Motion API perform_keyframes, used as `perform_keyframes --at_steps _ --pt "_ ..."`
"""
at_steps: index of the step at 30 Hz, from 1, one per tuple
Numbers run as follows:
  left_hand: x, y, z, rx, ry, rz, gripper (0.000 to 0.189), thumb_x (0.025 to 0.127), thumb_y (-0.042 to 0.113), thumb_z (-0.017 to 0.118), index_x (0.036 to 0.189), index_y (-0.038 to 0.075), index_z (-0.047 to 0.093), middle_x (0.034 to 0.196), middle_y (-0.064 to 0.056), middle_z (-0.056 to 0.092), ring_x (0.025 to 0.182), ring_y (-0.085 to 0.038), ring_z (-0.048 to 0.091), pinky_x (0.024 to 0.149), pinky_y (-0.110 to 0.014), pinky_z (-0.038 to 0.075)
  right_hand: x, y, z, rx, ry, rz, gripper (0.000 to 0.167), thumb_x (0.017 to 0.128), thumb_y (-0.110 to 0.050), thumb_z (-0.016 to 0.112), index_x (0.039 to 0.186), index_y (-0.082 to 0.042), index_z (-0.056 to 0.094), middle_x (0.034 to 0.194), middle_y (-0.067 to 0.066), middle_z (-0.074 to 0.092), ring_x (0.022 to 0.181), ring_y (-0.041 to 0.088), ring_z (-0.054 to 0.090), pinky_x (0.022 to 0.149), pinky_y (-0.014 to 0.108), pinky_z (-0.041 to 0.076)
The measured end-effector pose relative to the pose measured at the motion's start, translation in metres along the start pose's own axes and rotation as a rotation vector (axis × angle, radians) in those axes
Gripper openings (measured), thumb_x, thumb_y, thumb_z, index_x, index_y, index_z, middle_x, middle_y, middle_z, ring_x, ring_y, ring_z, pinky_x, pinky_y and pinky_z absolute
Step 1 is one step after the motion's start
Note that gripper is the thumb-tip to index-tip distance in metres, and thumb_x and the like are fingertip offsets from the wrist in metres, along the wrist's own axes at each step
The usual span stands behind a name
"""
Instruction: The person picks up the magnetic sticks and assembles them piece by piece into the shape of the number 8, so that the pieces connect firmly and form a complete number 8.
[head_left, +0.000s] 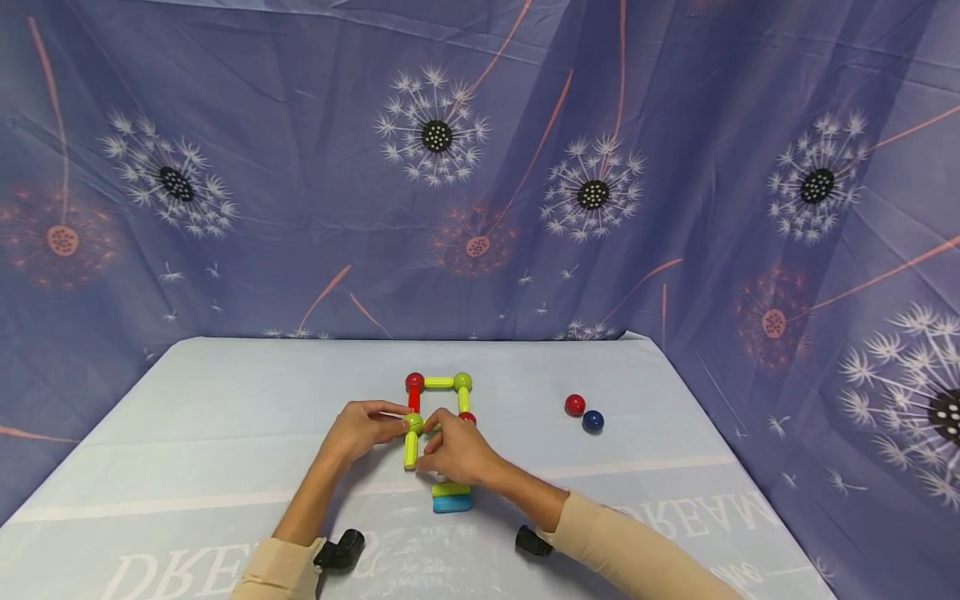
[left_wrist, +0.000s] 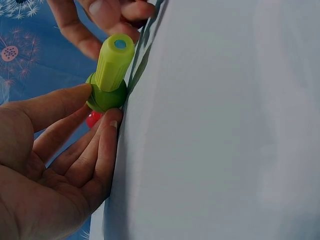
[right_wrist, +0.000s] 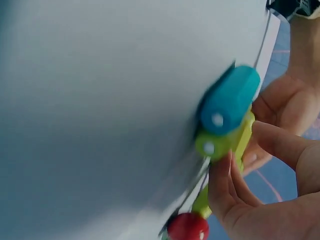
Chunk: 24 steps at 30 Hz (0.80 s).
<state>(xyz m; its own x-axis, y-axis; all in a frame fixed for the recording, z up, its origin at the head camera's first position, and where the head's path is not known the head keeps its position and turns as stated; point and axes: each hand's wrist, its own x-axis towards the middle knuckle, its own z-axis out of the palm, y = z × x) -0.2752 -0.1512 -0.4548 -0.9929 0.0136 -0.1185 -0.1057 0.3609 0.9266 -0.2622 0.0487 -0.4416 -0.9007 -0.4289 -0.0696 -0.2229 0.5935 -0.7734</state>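
Observation:
My left hand [head_left: 363, 431] pinches a green ball [head_left: 414, 422] between thumb and fingers, at the near left corner of a frame of rods and balls. A yellow-green rod [head_left: 410, 451] sticks out of that ball towards me; its hollow end shows in the left wrist view. My right hand [head_left: 463, 452] is just right of this rod, fingers loosely bent and nothing held. The frame's red rod [head_left: 414, 400], far red ball [head_left: 415, 382], far green ball [head_left: 462, 382] and near red ball [head_left: 467, 417] show beyond. My right hand partly hides the near side.
A loose yellow-green rod [head_left: 451, 489] and a blue rod [head_left: 452, 503] lie side by side, close below my right hand. Off to the right are a red ball [head_left: 575, 405] and a dark blue ball [head_left: 593, 422]. A patterned curtain [head_left: 315, 167] hangs behind the table.

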Motion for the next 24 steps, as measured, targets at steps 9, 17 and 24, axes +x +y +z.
perform_keyframes --at_steps 9,17,24 --pt "-0.001 0.002 0.002 0.014 0.018 -0.005 0.025 0.086 0.017 0.080 0.109 0.009 0.079 0.095 -0.005 0.078 0.083 -0.017 0.071 0.072 -0.029 0.053 -0.011 0.019 -0.039 -0.016 0.087 -0.010 0.039 0.081 -0.013 0.084 0.111 -0.003 0.062 0.087 0.001 0.071 0.074 0.011 0.064 0.067 0.027 0.052" --pt "-0.002 0.003 0.003 0.032 0.029 -0.019 0.024 0.086 0.018 0.080 0.109 0.010 0.079 0.095 -0.005 0.078 0.083 -0.016 0.071 0.072 -0.029 0.053 -0.024 0.042 -0.074 -0.078 0.225 -0.009 0.037 0.082 -0.013 0.083 0.113 -0.003 0.065 0.083 0.000 0.071 0.069 0.011 0.062 0.065 0.030 0.049" --pt "-0.002 0.003 0.004 0.043 0.036 -0.018 0.024 0.087 0.020 0.080 0.109 0.011 0.080 0.095 -0.004 0.078 0.082 -0.015 0.069 0.071 -0.029 0.052 -0.033 0.062 -0.109 -0.128 0.380 0.019 0.029 0.084 -0.015 0.081 0.111 -0.016 0.072 0.086 0.001 0.072 0.080 0.015 0.065 0.073 0.035 0.050"
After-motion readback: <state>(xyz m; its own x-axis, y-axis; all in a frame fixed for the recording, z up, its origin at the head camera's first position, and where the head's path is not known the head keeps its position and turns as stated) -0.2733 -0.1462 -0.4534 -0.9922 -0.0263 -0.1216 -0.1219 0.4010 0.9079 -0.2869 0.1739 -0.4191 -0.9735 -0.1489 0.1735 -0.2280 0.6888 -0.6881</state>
